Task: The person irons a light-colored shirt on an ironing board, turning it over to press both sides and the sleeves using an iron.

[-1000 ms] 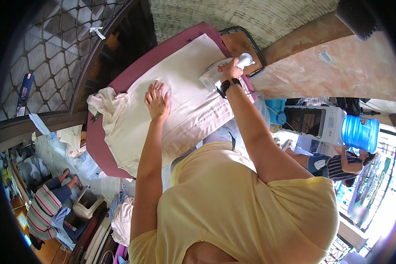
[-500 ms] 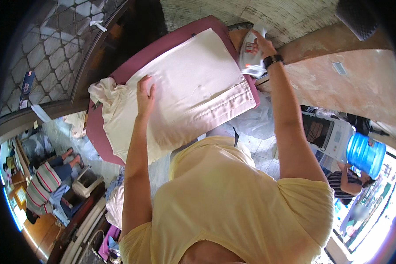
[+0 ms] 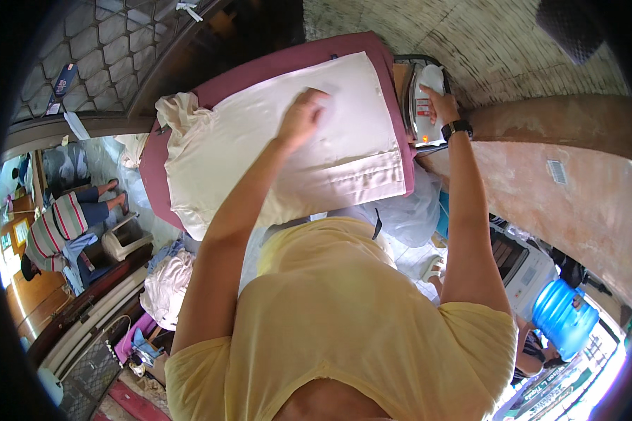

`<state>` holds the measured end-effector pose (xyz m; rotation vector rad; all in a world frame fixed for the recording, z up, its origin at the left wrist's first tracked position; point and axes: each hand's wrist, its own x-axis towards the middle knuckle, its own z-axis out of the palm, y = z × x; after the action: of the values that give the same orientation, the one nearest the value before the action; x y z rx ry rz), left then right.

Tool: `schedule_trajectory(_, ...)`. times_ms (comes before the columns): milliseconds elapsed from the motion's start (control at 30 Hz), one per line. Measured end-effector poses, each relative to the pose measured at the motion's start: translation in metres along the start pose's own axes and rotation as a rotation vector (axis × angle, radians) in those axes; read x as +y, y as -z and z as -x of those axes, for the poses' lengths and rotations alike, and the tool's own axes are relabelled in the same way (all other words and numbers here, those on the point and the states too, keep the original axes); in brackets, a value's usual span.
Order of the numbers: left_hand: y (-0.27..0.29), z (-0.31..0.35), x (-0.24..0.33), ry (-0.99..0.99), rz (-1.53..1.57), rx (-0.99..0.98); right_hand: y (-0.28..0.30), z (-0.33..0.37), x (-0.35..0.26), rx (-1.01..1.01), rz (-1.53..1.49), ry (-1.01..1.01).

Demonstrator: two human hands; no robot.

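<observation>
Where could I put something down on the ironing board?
Bare patches: the flat cloth between the left hand and the iron, and a narrow maroon strip of board along the cloth's far edge. Crowded: the left end, where the cloth is bunched, and beyond the right end, where the right hand is on the iron.

Left hand (image 3: 303, 118): blurred, over cream cloth (image 3: 354, 105)
Right hand (image 3: 442, 107): at white iron (image 3: 424, 126)
Cloth: spread across maroon table (image 3: 281, 72)

Two hands (image 3: 300, 121) (image 3: 442, 107), one iron (image 3: 421, 112), one spread cloth (image 3: 351, 133), one blue jug (image 3: 564, 317), apparently two other people (image 3: 64, 223) (image 3: 530, 359)
</observation>
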<state>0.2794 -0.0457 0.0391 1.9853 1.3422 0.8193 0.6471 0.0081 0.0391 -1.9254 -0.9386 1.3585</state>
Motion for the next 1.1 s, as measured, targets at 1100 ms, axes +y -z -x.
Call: schedule_trajectory(1100, -0.098, 0.19, 0.077, -0.376, 0.257, 0.231, -0.164, 0.105, -0.14, -0.718, -0.02, 0.386)
